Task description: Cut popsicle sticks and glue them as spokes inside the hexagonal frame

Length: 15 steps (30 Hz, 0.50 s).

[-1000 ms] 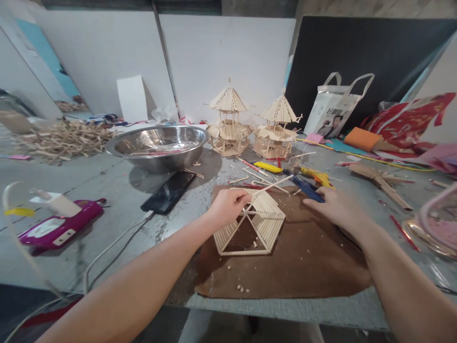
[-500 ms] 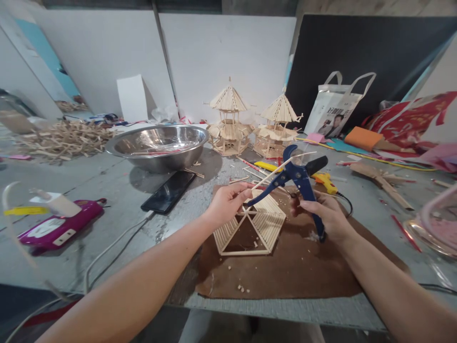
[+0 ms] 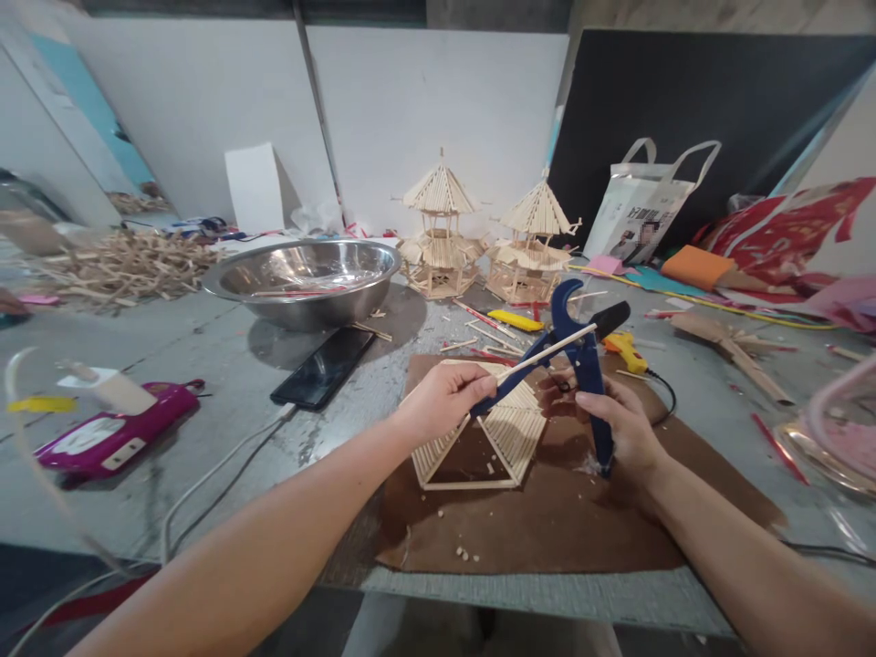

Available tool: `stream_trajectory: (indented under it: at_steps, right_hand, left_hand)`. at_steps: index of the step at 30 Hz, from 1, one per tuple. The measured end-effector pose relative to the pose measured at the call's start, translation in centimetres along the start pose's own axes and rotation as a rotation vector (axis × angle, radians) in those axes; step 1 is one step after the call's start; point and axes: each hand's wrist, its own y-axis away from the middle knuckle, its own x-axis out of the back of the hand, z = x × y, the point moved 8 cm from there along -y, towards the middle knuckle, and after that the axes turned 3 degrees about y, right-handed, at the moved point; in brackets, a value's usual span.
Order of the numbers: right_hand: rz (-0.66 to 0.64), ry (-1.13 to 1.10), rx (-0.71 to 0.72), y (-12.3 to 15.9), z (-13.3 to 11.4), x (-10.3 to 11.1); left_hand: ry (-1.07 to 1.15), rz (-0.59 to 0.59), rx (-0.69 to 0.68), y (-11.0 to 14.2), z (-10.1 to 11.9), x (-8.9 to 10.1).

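My left hand (image 3: 452, 397) pinches a thin wooden stick (image 3: 547, 353), which slants up to the right across the front of a blue cutter (image 3: 567, 315). My right hand (image 3: 626, 420) is closed around one handle of this cutter. Its other handle reaches down left to my left fingertips; whether they grip it too, I cannot tell. The cutter's handles are spread apart. Below lies a hexagonal stick panel (image 3: 516, 438) with its front section unfilled, partly hidden by my left hand. It rests on a brown mat (image 3: 547, 529) with small offcuts.
Two stick pavilions (image 3: 442, 196) stand at the back beside a steel bowl (image 3: 301, 301). A phone (image 3: 325, 370) on a cable and a purple power strip (image 3: 130, 429) lie left. A yellow glue gun (image 3: 626, 351) and a yellow knife (image 3: 516, 320) lie behind the mat.
The stick has come down from beside the cutter's jaws to lie across its front. My left hand has shifted slightly right and down, and the cutter has tilted a little.
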Motion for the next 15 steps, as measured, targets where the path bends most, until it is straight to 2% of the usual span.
stream_trajectory:
  at_steps: [4, 9, 11, 15]
  right_hand:
    - [0.012, 0.109, 0.034, 0.5, -0.2, -0.8]
    - [0.097, 0.046, 0.041, 0.7, 0.1, -0.7]
    - [0.101, 0.02, 0.074, 0.9, -0.1, -0.6]
    - [0.078, 0.029, 0.157, 1.4, -0.8, -1.1]
  left_hand:
    - [0.015, 0.085, 0.004, 0.5, 0.5, 0.1]
    - [0.005, 0.234, -0.013, 0.7, 0.8, 1.2]
    - [0.039, 0.291, 0.05, 0.5, 0.0, 1.7]
    - [0.368, 0.31, 0.251, 0.2, -2.7, 1.4]
